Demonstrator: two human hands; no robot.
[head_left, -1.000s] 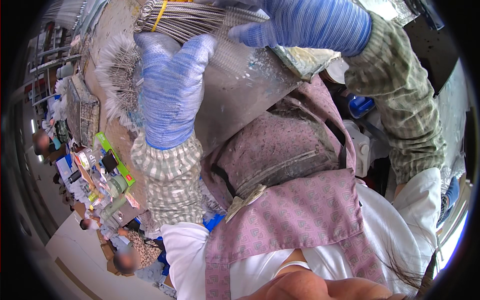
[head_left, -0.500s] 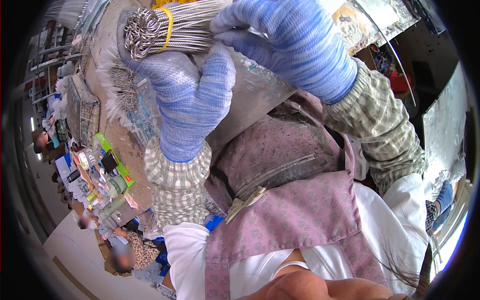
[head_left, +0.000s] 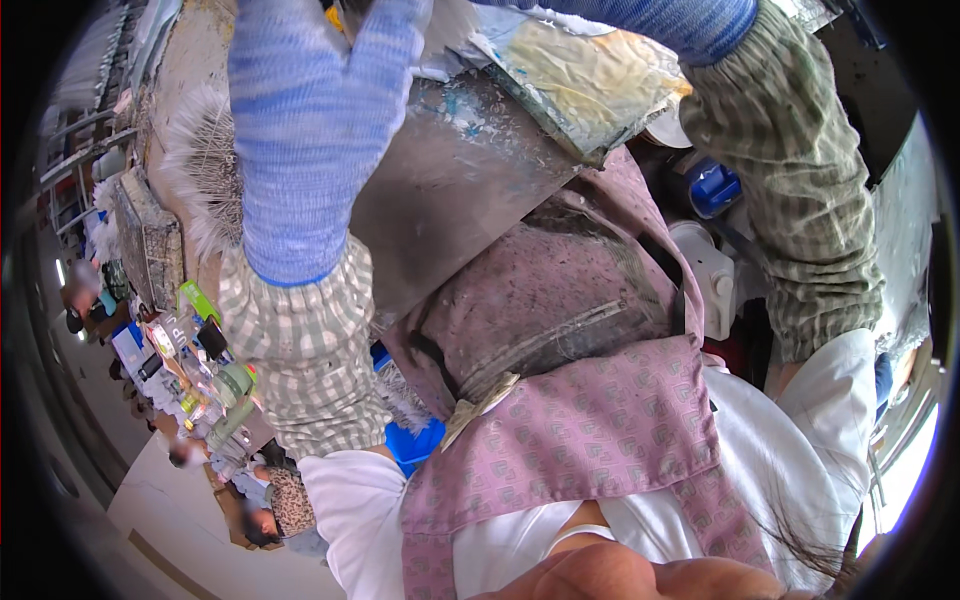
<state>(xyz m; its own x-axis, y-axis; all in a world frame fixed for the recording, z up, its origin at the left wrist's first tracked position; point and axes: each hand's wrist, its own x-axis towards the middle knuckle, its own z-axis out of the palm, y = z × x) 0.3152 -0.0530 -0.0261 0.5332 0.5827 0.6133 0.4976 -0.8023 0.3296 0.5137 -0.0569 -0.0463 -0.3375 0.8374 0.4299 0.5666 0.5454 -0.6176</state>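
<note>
My left hand (head_left: 315,130), in a blue-and-white knit glove, reaches up to the top edge with its thumb raised. A bit of yellow band (head_left: 334,18) shows between thumb and fingers, where the bundle of twisted-wire brushes is gripped; most of that bundle is cut off. White bristles (head_left: 448,28) stick out just past the thumb. Gloved the same way, my right hand (head_left: 665,22) lies at the top edge, above a stained board (head_left: 590,75). Its fingers are out of view. Beside my left wrist lie more white-bristled wire brushes (head_left: 207,165).
A grey sheet (head_left: 450,200) slopes toward my pink apron. On the right are a blue-topped container (head_left: 712,188) and a white plastic part (head_left: 708,275). A blue tub (head_left: 415,442) sits under my left elbow. Cluttered goods (head_left: 215,375) and other people are at far left.
Both hands have moved up toward the top edge, my right also rightward and my left slightly leftward. The wire bundle has nearly left view, and the stained board now shows more fully.
</note>
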